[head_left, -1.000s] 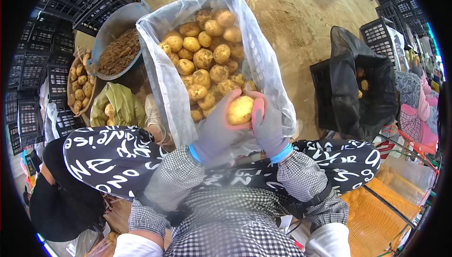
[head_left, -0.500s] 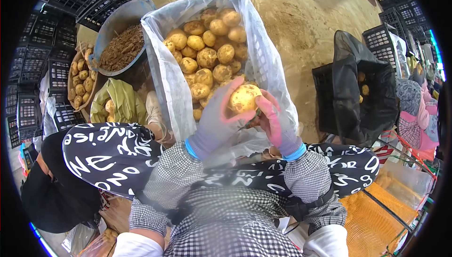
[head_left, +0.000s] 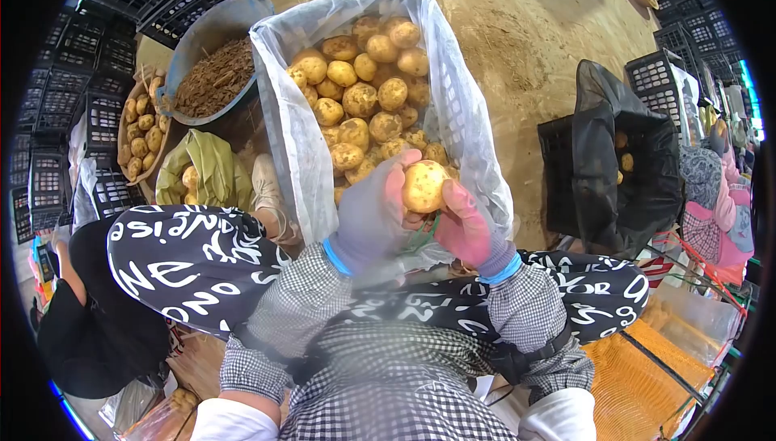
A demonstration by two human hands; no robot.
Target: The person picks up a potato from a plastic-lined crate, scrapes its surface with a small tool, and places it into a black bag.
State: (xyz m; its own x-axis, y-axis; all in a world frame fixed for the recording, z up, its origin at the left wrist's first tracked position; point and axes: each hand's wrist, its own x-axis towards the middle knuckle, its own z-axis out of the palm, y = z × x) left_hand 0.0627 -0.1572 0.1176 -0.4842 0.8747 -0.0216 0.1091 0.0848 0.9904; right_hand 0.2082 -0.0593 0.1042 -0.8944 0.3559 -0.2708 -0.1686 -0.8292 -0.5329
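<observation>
My left hand (head_left: 370,213), in a grey and pink glove, is closed around a pale yellow potato (head_left: 424,186) just over the near end of a lined crate. My right hand (head_left: 469,227), gloved the same way, has its fingertips pressed on the potato's right side. Below the potato, a thin green thing (head_left: 422,235) shows between the hands; its kind is hidden. Under and beyond my hands, many loose potatoes (head_left: 360,99) with soil on them lie in the crate, whose white plastic liner (head_left: 473,122) folds over the rim.
To the left stand a blue tub (head_left: 179,49) of brown debris, a basket of potatoes (head_left: 139,138) and a green sack (head_left: 202,170). A black-lined crate (head_left: 610,150) with a few potatoes is at right. Black crates (head_left: 101,122) are stacked far left. Another person's dark-clothed leg (head_left: 97,320) is lower left.
The potato has turned between my hands to show a cleaner face and sits slightly lower and further right. My right fingers have shifted on it. The view has moved slightly.
</observation>
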